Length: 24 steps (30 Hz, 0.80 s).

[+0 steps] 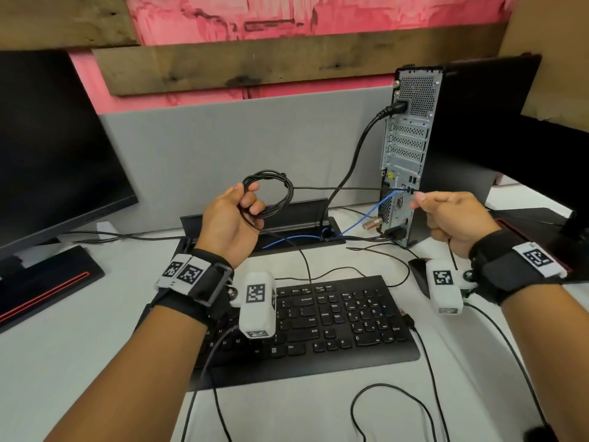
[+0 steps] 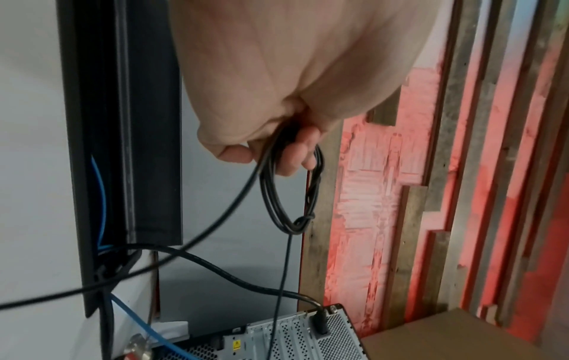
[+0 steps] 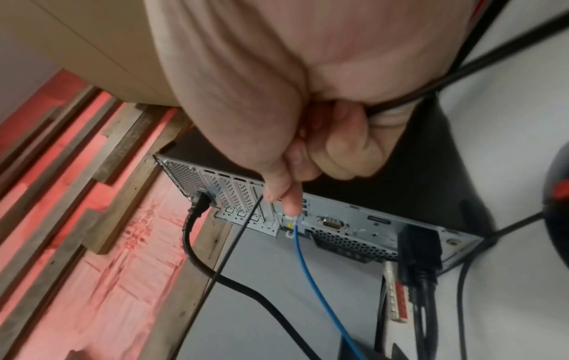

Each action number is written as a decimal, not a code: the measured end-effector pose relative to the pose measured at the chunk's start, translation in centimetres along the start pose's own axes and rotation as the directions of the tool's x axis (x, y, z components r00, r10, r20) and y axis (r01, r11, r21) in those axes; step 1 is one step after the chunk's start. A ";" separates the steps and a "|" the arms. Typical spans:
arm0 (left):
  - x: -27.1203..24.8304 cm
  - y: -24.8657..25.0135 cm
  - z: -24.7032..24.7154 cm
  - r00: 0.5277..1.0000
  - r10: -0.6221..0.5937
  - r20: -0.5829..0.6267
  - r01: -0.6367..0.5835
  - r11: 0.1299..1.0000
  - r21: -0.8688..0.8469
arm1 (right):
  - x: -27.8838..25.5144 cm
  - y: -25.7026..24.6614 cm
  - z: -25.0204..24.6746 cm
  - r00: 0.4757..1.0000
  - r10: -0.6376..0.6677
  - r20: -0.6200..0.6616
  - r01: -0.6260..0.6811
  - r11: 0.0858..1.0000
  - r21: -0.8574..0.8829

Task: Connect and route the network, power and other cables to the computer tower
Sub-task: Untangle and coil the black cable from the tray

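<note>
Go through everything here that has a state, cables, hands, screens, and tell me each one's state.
Power cable: plugged into tower.
Blue network cable: plugged in.
Thin black cable: taut between hands.
Cable coil: bundled, held up.
Left hand: grips coil.
Right hand: pinches thin cable.
Monitor: dark.
Desk cable hatch: open.

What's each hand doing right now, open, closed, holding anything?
Left hand: closed, gripping the coiled black cable.
Right hand: closed, fingers pinching the thin black cable by the computer tower rear.
</note>
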State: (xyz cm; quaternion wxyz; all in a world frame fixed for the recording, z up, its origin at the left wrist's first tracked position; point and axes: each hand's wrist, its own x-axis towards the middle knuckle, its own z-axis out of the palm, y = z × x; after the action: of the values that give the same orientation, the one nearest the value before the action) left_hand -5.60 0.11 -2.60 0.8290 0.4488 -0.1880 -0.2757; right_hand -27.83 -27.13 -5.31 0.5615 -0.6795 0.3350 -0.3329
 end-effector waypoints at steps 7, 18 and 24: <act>-1.0 0.7 0.1 0.959 -0.201 0.198 0.162 0.967 0.197 | 0.6 -0.4 -0.3 0.988 0.028 -0.154 -0.006 0.990 0.144; -1.0 1.1 0.9 0.923 -0.218 0.318 0.058 0.894 0.444 | -1.2 -5.5 1.0 0.996 -0.055 0.074 0.003 0.824 0.567; -0.4 1.8 2.9 0.971 -0.092 0.220 0.002 0.926 0.377 | -3.8 -7.5 2.6 0.902 -0.364 0.234 0.328 0.928 0.177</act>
State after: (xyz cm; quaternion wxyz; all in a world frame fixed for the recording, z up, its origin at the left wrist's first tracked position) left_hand -6.98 -0.70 0.44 0.6933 0.5674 -0.3224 -0.3056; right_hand -27.20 -21.50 1.38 0.5767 -0.7273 0.1085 -0.3560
